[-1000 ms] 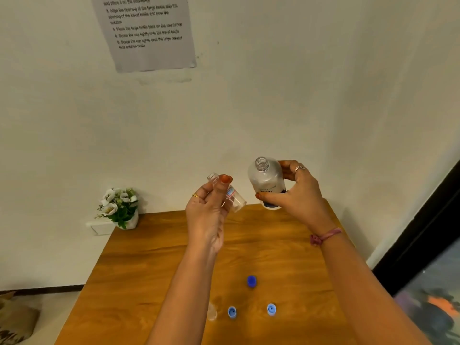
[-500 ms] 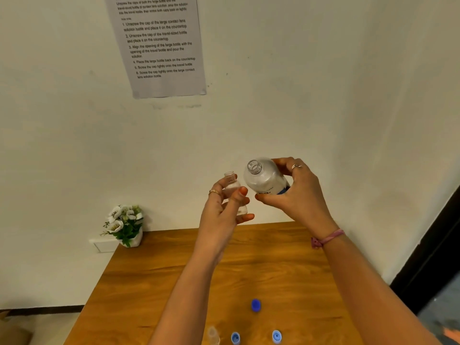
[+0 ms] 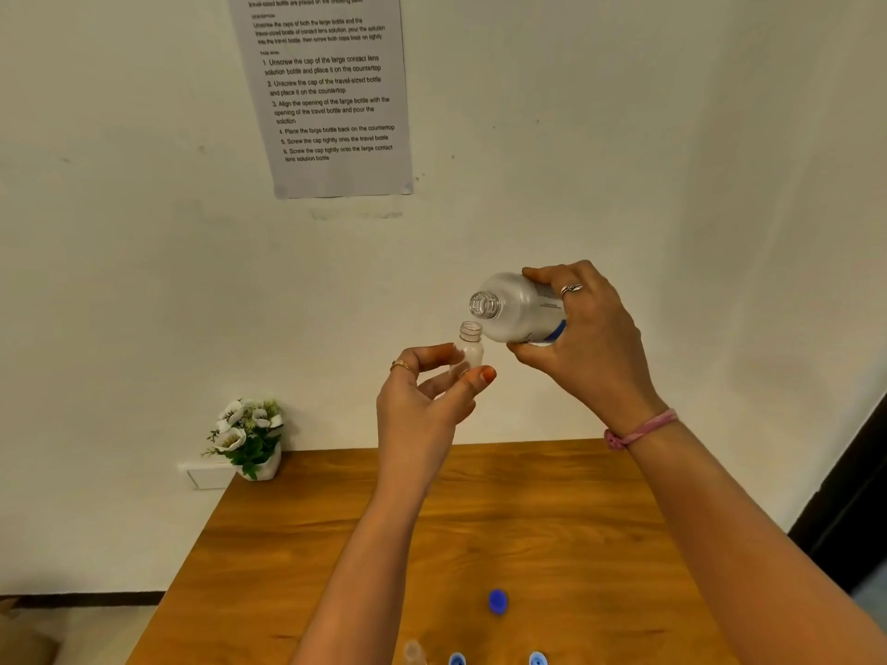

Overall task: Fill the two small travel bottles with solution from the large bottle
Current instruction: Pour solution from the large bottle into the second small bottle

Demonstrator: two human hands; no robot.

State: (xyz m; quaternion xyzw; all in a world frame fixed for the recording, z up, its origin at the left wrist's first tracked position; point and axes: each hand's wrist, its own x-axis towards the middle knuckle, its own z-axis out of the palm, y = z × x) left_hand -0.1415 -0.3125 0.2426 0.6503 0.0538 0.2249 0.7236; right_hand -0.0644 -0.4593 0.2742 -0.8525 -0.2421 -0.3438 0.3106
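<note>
Travel bottle (image 3: 468,350) held up above the worktop (image 3: 552,520), pinched upright between thumb and fingers of left hand (image 3: 427,400), mouth open and facing up. Large bottle (image 3: 516,307) gripped round the body by right hand (image 3: 583,343), tipped nearly level, open neck pointing left and sitting just above and beside the small mouth. No stream visible between the two openings; liquid level in either bottle too hard to read. Looks like the aligning step just short of the pour.

Second travel bottle (image 3: 413,651) barely visible at the bottom edge, standing on the worktop near two light blue caps (image 3: 457,659) (image 3: 537,659); dark blue cap (image 3: 497,602) a little farther back. Flower pot (image 3: 254,446) at the far left corner, instruction sheet (image 3: 331,93) on the wall.

Risks from here, as a judgement:
- Wide neck over a narrow mouth: any fast tilt likely to send solution down the outside of the small bottle and over the left fingers.
- Both bottles in mid-air with nothing bracing them: a slight drift of either wrist enough to break the alignment mid-pour.
- Light pinch on a small smooth bottle: wet fingers or a knock from the large neck could slip or tip it.
- Overfilling hard to judge through pale plastic; slow, short tips safer.
- Open second bottle and loose caps below, exposed to drips or a dropped bottle.
</note>
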